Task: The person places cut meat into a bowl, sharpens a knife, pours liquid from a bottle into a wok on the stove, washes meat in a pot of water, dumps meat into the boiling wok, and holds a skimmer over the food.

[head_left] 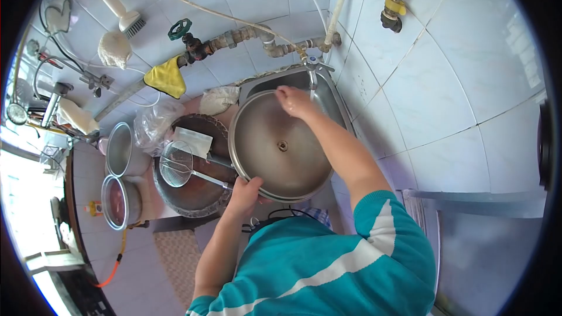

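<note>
A large round metal lid or pan [263, 134] with a small hole-like fitting at its centre lies tilted over the steel sink [342, 102]. My left hand [244, 194] grips its lower left rim, thumb on top. At the upper rim is my right hand [293, 102], its fingers curled over the inner surface near the tap [313, 70]; whether something small is in it cannot be made out. Left of the lid, a wire strainer [176, 164] and a cleaver [193, 142] rest on a dark round wok or board [199, 194].
Two metal pots [120, 149] [122, 202] stand at the left. A plastic bag [155, 126] and a white cloth [219, 100] lie by the wall. Pipes with a green valve [180, 29] and a yellow cloth [166, 78] run above.
</note>
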The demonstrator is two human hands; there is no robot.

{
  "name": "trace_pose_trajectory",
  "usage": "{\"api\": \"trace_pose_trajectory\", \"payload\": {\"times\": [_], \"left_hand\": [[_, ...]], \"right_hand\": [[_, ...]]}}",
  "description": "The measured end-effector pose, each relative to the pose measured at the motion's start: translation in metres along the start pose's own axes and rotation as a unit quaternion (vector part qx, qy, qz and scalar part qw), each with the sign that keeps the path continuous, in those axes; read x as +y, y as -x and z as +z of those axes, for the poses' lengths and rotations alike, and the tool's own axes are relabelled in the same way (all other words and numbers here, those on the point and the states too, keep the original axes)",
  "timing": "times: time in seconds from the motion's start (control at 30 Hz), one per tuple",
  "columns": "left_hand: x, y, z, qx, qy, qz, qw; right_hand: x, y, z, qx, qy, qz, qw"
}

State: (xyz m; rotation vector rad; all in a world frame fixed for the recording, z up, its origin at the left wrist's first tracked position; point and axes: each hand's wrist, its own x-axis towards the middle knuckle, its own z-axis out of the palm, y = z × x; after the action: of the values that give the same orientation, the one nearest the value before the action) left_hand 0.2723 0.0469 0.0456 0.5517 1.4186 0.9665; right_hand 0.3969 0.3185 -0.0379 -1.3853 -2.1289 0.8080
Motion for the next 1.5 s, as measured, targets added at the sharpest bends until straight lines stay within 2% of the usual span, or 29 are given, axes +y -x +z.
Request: {"api": "trace_pose_trajectory", "payload": {"times": [0.03, 0.1, 0.13, 0.2, 0.23, 0.3, 0.37, 0.43, 0.5, 0.53, 0.6, 0.67, 0.73, 0.77, 0.83, 0.93, 0.97, 1.03, 1.1, 1.17, 1.2, 1.23, 1.27, 1.3, 1.33, 1.37, 1.4, 1.47, 1.5], "left_hand": [[0.004, -0.002, 0.002, -0.003, -0.015, -0.023, 1.000], [-0.006, -0.016, 0.003, -0.003, -0.025, -0.024, 0.999], [-0.008, -0.020, 0.006, -0.005, -0.036, -0.025, 0.999], [-0.010, -0.022, 0.015, 0.010, -0.004, -0.014, 1.000], [-0.011, -0.021, 0.018, 0.024, 0.028, -0.003, 0.999], [-0.009, -0.020, 0.019, 0.027, 0.029, 0.004, 0.999], [-0.006, -0.018, 0.017, 0.036, 0.034, 0.012, 0.999], [-0.004, -0.017, 0.016, 0.065, 0.064, 0.033, 0.995], [-0.003, -0.025, 0.009, 0.060, 0.091, 0.026, 0.994], [-0.002, -0.029, 0.007, 0.055, 0.115, 0.018, 0.992], [0.001, -0.028, 0.011, 0.048, 0.118, 0.014, 0.992], [0.001, -0.031, 0.011, 0.021, 0.094, -0.016, 0.995], [-0.003, -0.037, 0.010, 0.006, 0.078, -0.035, 0.996], [-0.005, -0.040, 0.010, -0.004, 0.065, -0.051, 0.997], [-0.003, -0.039, 0.011, -0.010, 0.064, -0.052, 0.997], [0.001, -0.036, 0.009, -0.017, 0.071, -0.050, 0.996], [0.002, -0.035, 0.007, -0.019, 0.077, -0.047, 0.996], [-0.003, -0.038, 0.000, -0.023, 0.068, -0.042, 0.997], [-0.002, -0.035, -0.002, -0.025, 0.059, -0.036, 0.997], [0.007, -0.026, 0.003, 0.012, 0.012, 0.018, 1.000], [0.006, -0.025, 0.001, 0.015, 0.019, 0.017, 1.000], [0.005, -0.024, -0.002, 0.048, -0.064, 0.093, 0.992], [0.006, -0.025, -0.003, 0.081, -0.147, 0.168, 0.971], [0.013, -0.019, -0.001, 0.084, -0.142, 0.163, 0.973], [0.028, -0.007, 0.003, 0.120, -0.214, 0.199, 0.949], [0.042, 0.003, 0.006, 0.154, -0.284, 0.235, 0.917], [0.050, 0.008, 0.009, 0.154, -0.283, 0.228, 0.919], [0.063, 0.015, 0.014, 0.180, -0.379, 0.210, 0.883], [0.067, 0.020, 0.016, 0.184, -0.412, 0.206, 0.869]], "right_hand": [[-0.017, 0.000, 0.000, 0.022, 0.033, -0.075, 0.996], [-0.051, -0.002, 0.000, -0.084, 0.006, -0.216, 0.973], [-0.060, 0.003, 0.006, -0.085, 0.006, -0.215, 0.973], [-0.069, 0.016, 0.015, -0.028, -0.021, -0.359, 0.933], [-0.065, 0.007, 0.007, -0.061, -0.015, -0.339, 0.939], [-0.045, 0.004, -0.016, -0.077, 0.030, -0.186, 0.979], [0.014, -0.008, -0.007, -0.049, 0.016, -0.055, 0.997], [0.055, 0.006, -0.019, -0.082, 0.067, 0.067, 0.992], [0.075, 0.013, -0.023, -0.169, 0.054, 0.180, 0.968], [0.086, 0.011, -0.011, -0.171, 0.059, 0.177, 0.968], [0.113, 0.017, 0.017, -0.114, 0.190, 0.102, 0.970], [0.029, 0.043, -0.009, -0.058, 0.241, 0.094, 0.964], [0.001, 0.046, -0.006, -0.069, 0.213, -0.007, 0.975], [-0.002, 0.044, 0.004, -0.067, 0.215, -0.005, 0.974], [-0.009, 0.041, 0.021, -0.042, 0.094, -0.192, 0.976], [-0.011, 0.046, 0.001, -0.093, 0.200, -0.186, 0.957], [0.006, 0.040, -0.006, -0.074, 0.167, -0.168, 0.969], [0.008, 0.048, -0.045, -0.104, 0.232, -0.020, 0.967], [0.036, 0.050, -0.067, -0.136, 0.234, 0.002, 0.963], [0.060, 0.046, -0.085, -0.192, 0.231, 0.053, 0.952], [0.058, 0.047, -0.099, -0.124, 0.194, 0.076, 0.970], [0.049, 0.048, -0.116, -0.056, 0.154, 0.100, 0.981], [0.042, 0.046, -0.126, 0.103, 0.088, 0.048, 0.990], [0.033, 0.036, -0.144, 0.136, 0.010, 0.018, 0.990], [-0.021, 0.043, -0.171, 0.127, -0.091, 0.092, 0.983], [-0.035, 0.040, -0.179, 0.108, -0.094, 0.058, 0.988], [-0.046, 0.040, -0.177, 0.102, -0.093, 0.061, 0.989], [-0.071, 0.040, -0.167, 0.052, 0.211, 0.018, 0.976], [-0.086, 0.051, -0.168, 0.058, 0.192, 0.010, 0.980]]}}
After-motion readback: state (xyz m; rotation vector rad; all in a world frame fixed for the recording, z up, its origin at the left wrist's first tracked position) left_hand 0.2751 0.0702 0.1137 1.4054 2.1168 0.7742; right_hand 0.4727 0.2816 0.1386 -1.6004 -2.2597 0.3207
